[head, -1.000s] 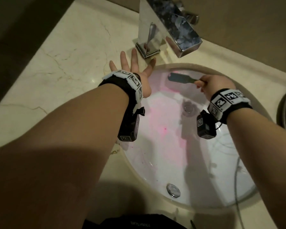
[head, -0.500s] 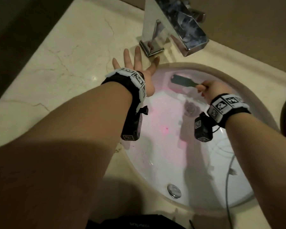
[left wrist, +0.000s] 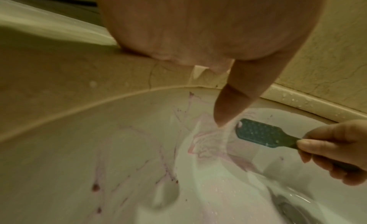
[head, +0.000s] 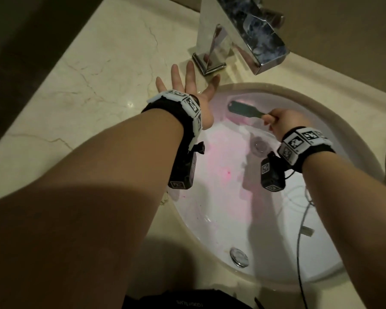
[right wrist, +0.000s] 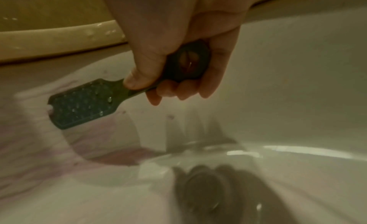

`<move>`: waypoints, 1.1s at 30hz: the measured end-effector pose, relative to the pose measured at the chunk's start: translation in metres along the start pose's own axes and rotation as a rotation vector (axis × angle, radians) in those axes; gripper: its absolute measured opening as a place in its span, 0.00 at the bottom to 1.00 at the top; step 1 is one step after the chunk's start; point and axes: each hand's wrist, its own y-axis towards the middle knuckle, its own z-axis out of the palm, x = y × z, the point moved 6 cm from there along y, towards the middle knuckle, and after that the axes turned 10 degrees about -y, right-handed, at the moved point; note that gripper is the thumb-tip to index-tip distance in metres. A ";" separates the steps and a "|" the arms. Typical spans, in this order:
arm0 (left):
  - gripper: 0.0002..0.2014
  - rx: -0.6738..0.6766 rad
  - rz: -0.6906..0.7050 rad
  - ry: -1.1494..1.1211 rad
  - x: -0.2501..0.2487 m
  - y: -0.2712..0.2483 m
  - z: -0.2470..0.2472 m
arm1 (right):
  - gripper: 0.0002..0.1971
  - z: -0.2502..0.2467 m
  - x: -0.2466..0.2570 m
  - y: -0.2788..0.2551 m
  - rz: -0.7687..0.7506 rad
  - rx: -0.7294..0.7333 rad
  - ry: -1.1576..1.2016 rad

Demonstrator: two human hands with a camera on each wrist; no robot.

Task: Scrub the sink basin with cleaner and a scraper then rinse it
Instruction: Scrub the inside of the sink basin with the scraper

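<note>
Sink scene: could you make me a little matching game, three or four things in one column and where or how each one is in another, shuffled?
Things:
1. scraper
2. left hand
3. faucet
4. drain

States:
A. spread flat on the marble counter beside the basin rim
B. gripped by the right hand, blade against the pink-stained far wall
C. at the basin's bottom
D. shiny chrome, standing behind the basin

Pairs: 1-B, 2-A, 3-D, 4-C

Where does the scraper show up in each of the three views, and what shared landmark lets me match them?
Head: scraper upper centre, against the far basin wall, held by the right hand.
Left wrist: right of centre, just beyond the left thumb.
Right wrist: left of centre, under the gripping fingers.
Shared landmark: the drain, below the scraper in every view.
</note>
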 end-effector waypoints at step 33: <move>0.43 -0.028 -0.013 0.014 0.001 0.002 0.003 | 0.13 -0.013 -0.035 -0.007 0.078 -0.049 0.033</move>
